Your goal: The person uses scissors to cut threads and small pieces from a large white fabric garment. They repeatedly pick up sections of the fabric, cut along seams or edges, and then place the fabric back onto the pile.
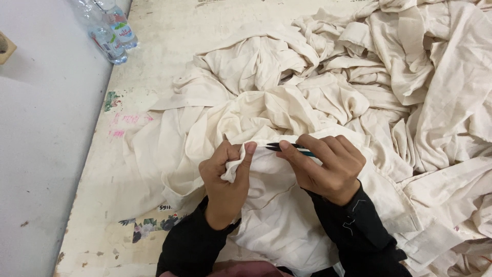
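Cream crumpled cloth (277,205), left hand (225,179) clenched on a fold, right hand (328,166) fingers gripping small dark snips (287,147).

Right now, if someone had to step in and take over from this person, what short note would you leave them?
Left hand: pinching a bunched fold of the cream garment.
Right hand: holding a small dark thread snip, tip at the fold by the left thumb.
Pile of cream cloth spreads across the worktable; two water bottles stand at the far left corner.
Done or left: cannot tell how many pieces are trimmed; this one is in hand.
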